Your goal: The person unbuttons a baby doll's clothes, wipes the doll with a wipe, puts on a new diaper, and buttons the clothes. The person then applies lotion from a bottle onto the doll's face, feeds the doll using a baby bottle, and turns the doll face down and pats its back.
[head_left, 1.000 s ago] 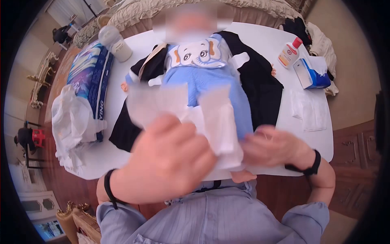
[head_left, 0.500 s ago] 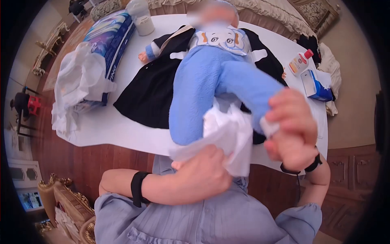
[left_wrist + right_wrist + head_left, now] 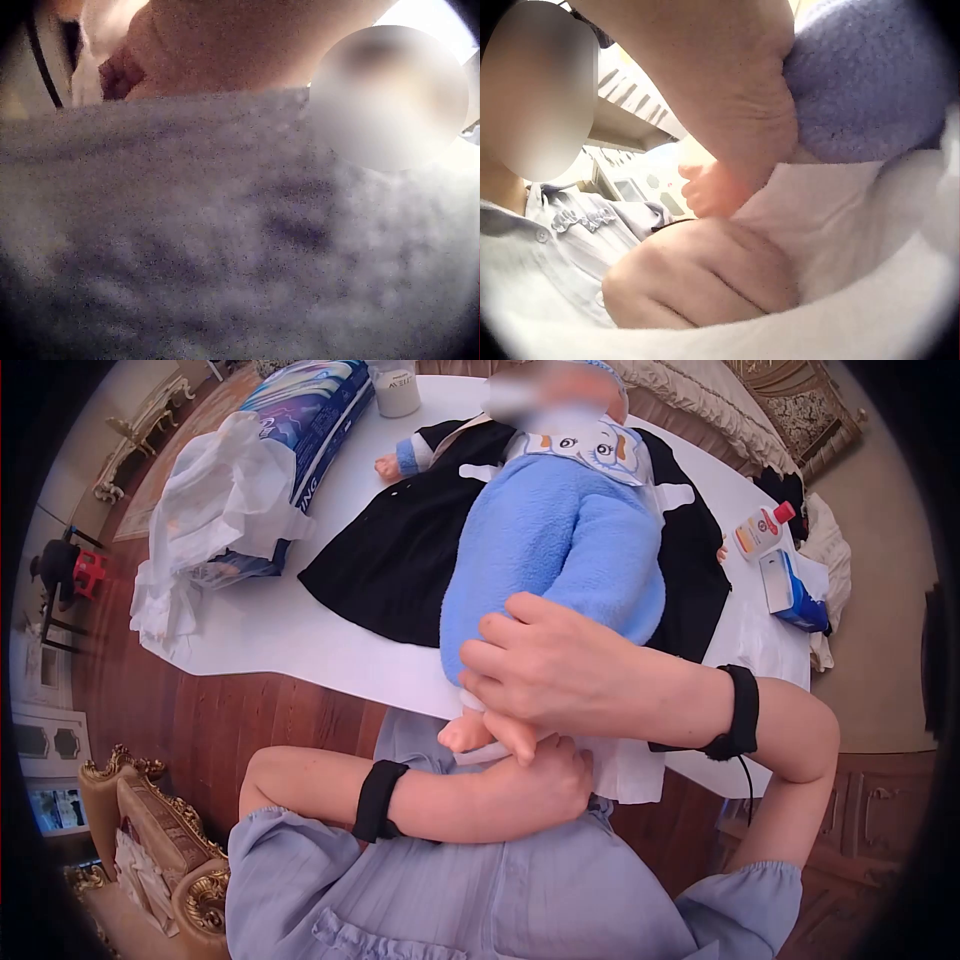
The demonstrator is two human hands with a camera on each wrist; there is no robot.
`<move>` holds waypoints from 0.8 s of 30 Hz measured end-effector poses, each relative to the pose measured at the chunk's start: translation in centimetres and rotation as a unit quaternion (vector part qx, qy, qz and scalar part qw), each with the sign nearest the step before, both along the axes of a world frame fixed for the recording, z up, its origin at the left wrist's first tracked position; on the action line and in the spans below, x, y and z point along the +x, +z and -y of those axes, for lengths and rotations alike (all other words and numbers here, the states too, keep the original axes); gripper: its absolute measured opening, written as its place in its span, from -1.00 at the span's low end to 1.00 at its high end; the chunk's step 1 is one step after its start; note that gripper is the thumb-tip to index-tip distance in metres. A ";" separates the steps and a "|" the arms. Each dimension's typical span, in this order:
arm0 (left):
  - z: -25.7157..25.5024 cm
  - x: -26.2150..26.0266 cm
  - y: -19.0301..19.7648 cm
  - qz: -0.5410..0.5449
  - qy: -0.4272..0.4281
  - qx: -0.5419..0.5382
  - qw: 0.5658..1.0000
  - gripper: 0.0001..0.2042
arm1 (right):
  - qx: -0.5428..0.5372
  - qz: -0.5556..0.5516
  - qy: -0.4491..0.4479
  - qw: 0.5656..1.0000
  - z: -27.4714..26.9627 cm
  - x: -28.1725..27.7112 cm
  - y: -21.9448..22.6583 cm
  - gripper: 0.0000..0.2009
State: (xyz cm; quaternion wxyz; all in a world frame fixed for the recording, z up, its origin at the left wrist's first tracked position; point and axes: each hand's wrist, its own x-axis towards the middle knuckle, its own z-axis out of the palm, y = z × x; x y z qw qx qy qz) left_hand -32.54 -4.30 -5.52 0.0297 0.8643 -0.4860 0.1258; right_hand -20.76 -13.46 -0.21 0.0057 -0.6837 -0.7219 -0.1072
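A doll in fuzzy blue trousers [image 3: 600, 550] and an elephant bib [image 3: 590, 445] lies on its back in the head view. My right hand [image 3: 550, 665] grips its lower legs at the trouser cuffs, holding both bare feet [image 3: 475, 735] together past the table's front edge. Below the feet, close to my shirt, my left hand [image 3: 550, 785] is curled around a soft white cloth [image 3: 632, 772], part of which hangs out to the right. The right wrist view shows the left fist [image 3: 697, 277] against the cloth. Mostly grey shirt fabric [image 3: 187, 210] fills the left wrist view.
A black garment [image 3: 375, 575] is spread under the doll on the white table [image 3: 250, 640]. At left are crumpled white material [image 3: 225, 490], a blue pack [image 3: 310, 415] and a white-filled bottle [image 3: 397, 392]. To the right stand a red-capped bottle [image 3: 763, 530] and a blue tissue pack [image 3: 795, 590].
My right hand has carried the lifted leg leftward and now holds both legs together. My left hand, with the white cloth, has come under the feet. The head view has shifted too.
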 end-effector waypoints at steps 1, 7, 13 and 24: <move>0.0 -0.2 0.1 -0.026 -0.003 0.025 0.999 -0.65 | -0.001 0.002 -0.003 1.000 -0.2 0.0 -0.3 -0.81; 0.6 -0.2 -1.5 0.061 0.013 0.051 0.997 -0.60 | -0.021 0.012 -0.006 1.000 -0.8 -0.8 -0.9 -0.72; 0.2 0.0 -0.4 0.033 -0.009 0.039 0.999 -0.61 | 0.012 0.010 0.009 1.000 -0.8 -0.8 -2.8 -0.72; -0.8 0.9 0.6 -0.123 -0.016 -0.046 0.991 -0.70 | 0.246 -0.208 0.014 0.947 1.3 3.6 6.5 -0.75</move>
